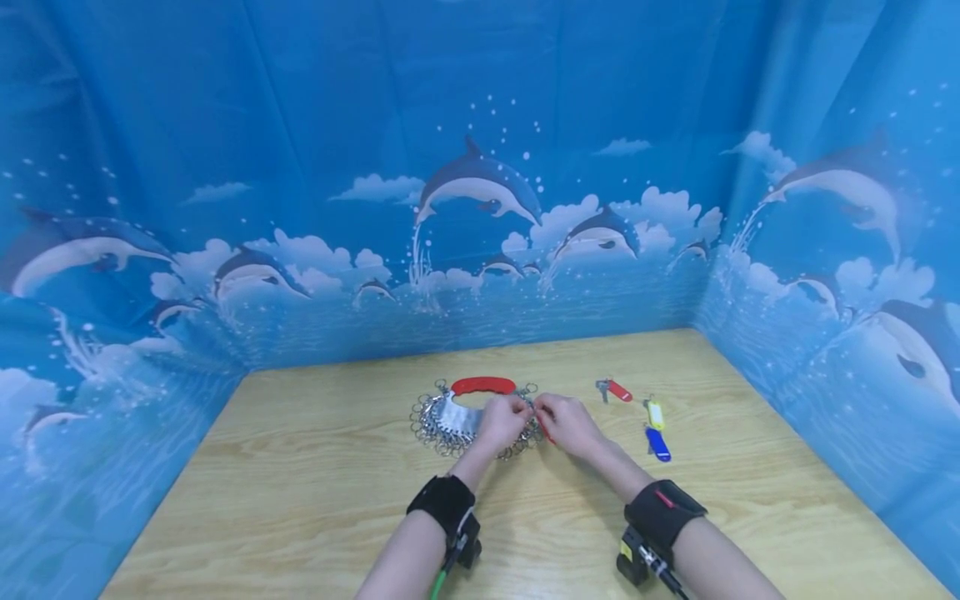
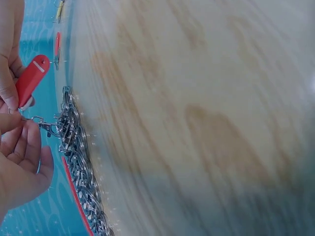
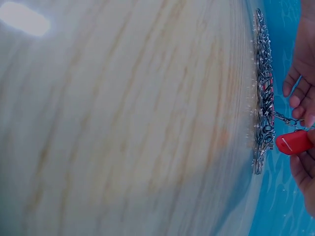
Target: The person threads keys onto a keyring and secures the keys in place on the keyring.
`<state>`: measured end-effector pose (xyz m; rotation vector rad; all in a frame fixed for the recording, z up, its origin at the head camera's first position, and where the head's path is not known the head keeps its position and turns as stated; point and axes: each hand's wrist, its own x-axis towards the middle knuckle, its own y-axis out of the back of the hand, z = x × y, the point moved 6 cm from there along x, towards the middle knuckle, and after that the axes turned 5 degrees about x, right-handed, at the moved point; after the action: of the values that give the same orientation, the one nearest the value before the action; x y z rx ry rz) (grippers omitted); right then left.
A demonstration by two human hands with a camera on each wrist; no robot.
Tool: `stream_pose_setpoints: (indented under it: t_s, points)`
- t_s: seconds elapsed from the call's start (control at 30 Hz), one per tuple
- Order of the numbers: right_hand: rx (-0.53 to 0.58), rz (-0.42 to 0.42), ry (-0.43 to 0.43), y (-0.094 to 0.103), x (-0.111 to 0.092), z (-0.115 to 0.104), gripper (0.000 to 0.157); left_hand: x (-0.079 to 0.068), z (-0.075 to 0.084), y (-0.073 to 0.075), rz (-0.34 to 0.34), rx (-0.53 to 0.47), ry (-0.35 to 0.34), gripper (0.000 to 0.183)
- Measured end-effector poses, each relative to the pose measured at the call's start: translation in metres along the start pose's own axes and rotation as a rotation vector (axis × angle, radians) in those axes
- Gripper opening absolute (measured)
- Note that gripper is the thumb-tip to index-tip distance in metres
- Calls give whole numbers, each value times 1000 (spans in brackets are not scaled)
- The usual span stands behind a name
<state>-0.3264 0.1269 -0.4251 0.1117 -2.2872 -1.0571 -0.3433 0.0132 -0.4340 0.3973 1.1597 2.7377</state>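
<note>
A key holder with a red handle [image 1: 483, 384] and a curved silver plate [image 1: 454, 415] lies flat on the table, its edge crowded with metal clips and split rings [image 2: 76, 142]. Over its right end, my left hand [image 1: 501, 423] pinches a small ring at the end of one clip [image 2: 47, 126]. My right hand [image 1: 572, 425] grips a red key tag [image 2: 32, 81] right beside the left fingertips. In the right wrist view the tag hangs close by the lifted clip, and fingers partly cover the ring between them.
To the right on the wooden table [image 1: 315, 500] lie a red key tag [image 1: 619, 390] with a key, a yellow tag [image 1: 656, 414] and a blue tag [image 1: 658, 445]. A blue dolphin-print curtain [image 1: 300, 167] encloses the table's back and sides.
</note>
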Motion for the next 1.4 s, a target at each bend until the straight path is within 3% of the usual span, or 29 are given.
stream_pose_setpoints:
  t_s: [0.13, 0.4, 0.87, 1.0, 1.17, 1.4]
  points:
    - [14, -9, -37, 1, 1, 2, 7, 0, -1, -1, -16, -17, -43, 9]
    - [24, -22, -54, 2, 4, 1, 7, 3, -1, 1, -21, -28, -1, 10]
    - [-43, -15, 55, 0, 3, -4, 7, 4, 0, 4, -27, 44, 38, 10]
    - [-49, -5, 64, 1, 2, -6, 6, 2, 2, 2, -48, 81, -11, 12]
    - [-53, 9, 16, 4, 0, -4, 7, 0, 3, -3, -79, 88, -84, 12]
    - [-47, 20, 3, 5, -1, -4, 7, -1, 2, -4, -78, 36, -49, 30]
